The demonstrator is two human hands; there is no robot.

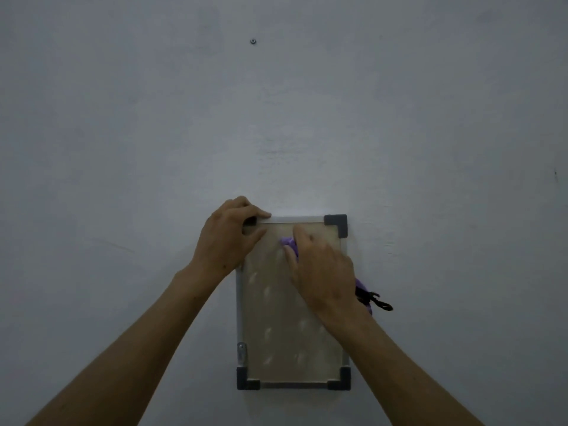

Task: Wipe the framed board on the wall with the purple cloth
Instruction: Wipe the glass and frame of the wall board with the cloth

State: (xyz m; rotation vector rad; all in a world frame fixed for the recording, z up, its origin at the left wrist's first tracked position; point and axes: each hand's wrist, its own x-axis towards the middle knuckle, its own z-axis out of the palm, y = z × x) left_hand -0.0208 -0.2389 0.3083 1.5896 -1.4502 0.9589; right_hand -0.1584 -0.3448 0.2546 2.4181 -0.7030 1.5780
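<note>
While under right hand (322,272), purple cloth (290,243).

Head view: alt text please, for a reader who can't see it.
A right hand presses a purple cloth against the upper part of a framed board on a grey wall, while the left hand grips the board's top left corner.

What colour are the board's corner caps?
Dark grey corner caps, clearest in the head view.
</note>
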